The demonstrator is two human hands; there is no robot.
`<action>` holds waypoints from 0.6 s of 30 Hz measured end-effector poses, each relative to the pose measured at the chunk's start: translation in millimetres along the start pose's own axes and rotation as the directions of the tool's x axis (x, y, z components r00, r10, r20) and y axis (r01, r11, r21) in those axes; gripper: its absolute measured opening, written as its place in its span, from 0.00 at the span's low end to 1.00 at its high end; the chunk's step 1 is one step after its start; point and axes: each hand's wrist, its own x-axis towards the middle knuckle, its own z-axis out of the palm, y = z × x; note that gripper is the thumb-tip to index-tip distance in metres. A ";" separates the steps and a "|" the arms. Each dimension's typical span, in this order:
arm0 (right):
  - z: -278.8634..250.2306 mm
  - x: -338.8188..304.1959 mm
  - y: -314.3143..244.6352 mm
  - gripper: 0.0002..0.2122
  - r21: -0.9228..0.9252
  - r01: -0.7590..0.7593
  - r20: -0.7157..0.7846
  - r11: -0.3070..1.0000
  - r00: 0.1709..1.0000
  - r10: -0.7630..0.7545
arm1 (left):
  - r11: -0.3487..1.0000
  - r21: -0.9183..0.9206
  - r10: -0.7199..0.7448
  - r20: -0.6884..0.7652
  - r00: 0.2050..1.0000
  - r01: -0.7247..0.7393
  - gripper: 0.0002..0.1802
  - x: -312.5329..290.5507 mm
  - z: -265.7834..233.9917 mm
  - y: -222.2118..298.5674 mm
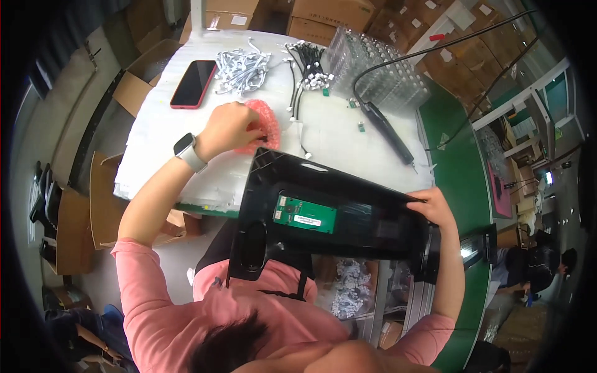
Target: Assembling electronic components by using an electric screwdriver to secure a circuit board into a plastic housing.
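My right hand (434, 208) grips the far right edge of a long black plastic housing (367, 236), tilted in front of my body over the table's near edge. Inside the housing sits a green circuit board (317, 209) with white connectors and a white label. My left hand (231, 127), with a watch at the wrist, reaches into a pink bubble-wrap bag (264, 112). Its fingertips are pinched together beside small dark pieces in the bag; what they hold, if anything, is too small to make out.
On the white-covered table (152, 146) lie a red-edged phone (194, 84), white cables (241, 69), black cables (308, 59) and an electric screwdriver (388, 133) with its cord. Stacked clear plastic trays (379, 68) stand at the back right. Cardboard boxes (333, 18) are behind.
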 end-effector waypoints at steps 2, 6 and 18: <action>-2.5 27.6 -2.2 0.14 -0.109 -0.085 0.120 0.990 0.988 0.098 | 0.993 0.115 -0.017 0.125 0.992 0.002 0.07 3.4 -4.6 2.5; -12.7 70.9 -10.5 0.14 -0.135 -0.085 0.058 0.987 0.994 0.093 | 0.989 0.140 0.012 0.220 0.975 -0.044 0.07 9.2 -1.6 1.8; 0.9 199.6 12.2 0.27 -0.486 -0.115 -0.170 0.867 0.985 0.035 | 0.953 -0.289 -0.096 -0.016 0.995 0.087 0.05 12.3 -0.8 0.4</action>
